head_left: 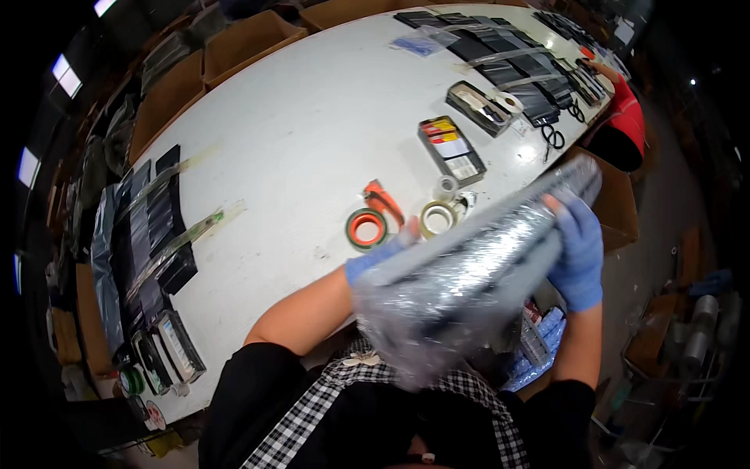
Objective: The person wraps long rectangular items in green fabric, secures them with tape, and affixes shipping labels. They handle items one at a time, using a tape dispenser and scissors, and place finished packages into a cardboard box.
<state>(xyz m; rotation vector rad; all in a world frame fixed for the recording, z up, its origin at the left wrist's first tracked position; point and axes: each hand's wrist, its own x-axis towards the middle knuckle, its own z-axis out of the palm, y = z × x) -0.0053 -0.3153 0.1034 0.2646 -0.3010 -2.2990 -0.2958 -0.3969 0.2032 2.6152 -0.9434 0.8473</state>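
Both my hands wear blue gloves and hold a long flat grey object wrapped in clear bubble plastic, tilted up to the right in front of my chest. My left hand grips its upper left edge; most of that hand is hidden behind the wrap. My right hand clasps its right side, fingers spread over the plastic. Just beyond the wrap, on the white table, lie an orange-cored tape roll, a tan tape roll and an orange cutter.
A flat box of coloured items and another tray sit farther out, with scissors and rows of dark packets. Dark packets line the left edge. Cardboard boxes stand behind. Another person in red works far right.
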